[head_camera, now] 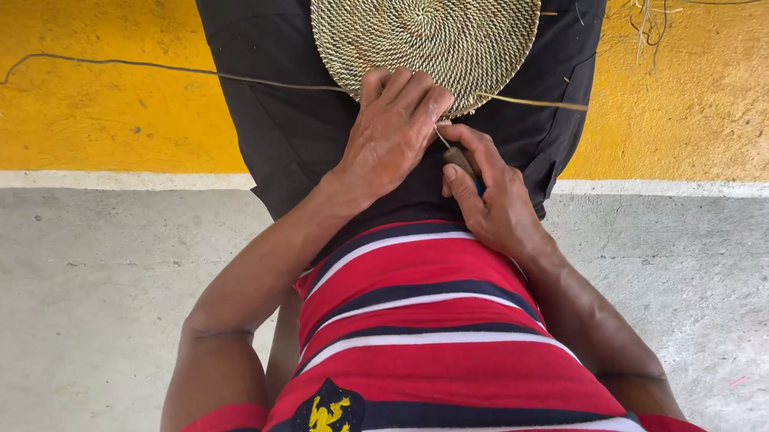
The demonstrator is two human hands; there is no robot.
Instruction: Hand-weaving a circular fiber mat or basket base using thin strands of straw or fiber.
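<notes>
1. A round woven mat (428, 37), coiled in pale and dark fibre, lay at the top centre of the frame, resting on the person's lap over dark trousers (285, 117).
2. The left hand (390, 138) sat just below the mat, centre frame, its fingers (401, 90) curled over the mat's lower rim and pinching it, so the hand was clenched on the mat's edge.
3. The right hand (487, 198) lay just right of and below the left, the two nearly touching. It was closed around a small tool with a brownish handle (461, 159); a bit of blue showed beside the fingers.
4. A thin metal tip (441, 136) rose from the tool toward the mat's rim, meeting it beside the left fingertips; whether it pierced the weave could not be told.
5. A pale stiff strand (535, 103) stuck out from the mat's lower right rim toward the right of the frame.
6. A long dark strand (136, 66) ran from the mat's left side across the trousers to the upper left.
7. Loose dry fibres (652, 6) lay in the upper right on the yellow-painted floor (95, 116).
8. Bare grey concrete (77, 298) filled the lower left and right.
9. A red, white and dark striped shirt (425, 344) filled the bottom centre.
</notes>
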